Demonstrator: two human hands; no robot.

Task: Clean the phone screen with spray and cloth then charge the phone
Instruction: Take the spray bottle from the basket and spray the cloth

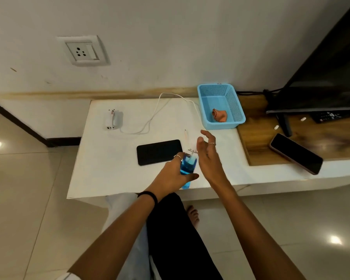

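A black phone (159, 151) lies screen up on the white table (101, 170). My left hand (173, 174) grips a blue spray bottle (187, 168) just right of the phone, its white nozzle at the top. My right hand (208, 156) hovers open beside the bottle, fingers apart, holding nothing. A white charger block (111, 121) sits at the back left of the table, and its white cable (156, 112) loops across to an end lying near my right hand. An orange cloth (219, 115) lies in the blue basket (233, 106).
A wall socket (82, 51) is mounted above the table's left side. A second phone (296, 153) lies on the wooden shelf (257, 138) to the right, under a black television (327, 77). My legs and a bare foot are below the table edge.
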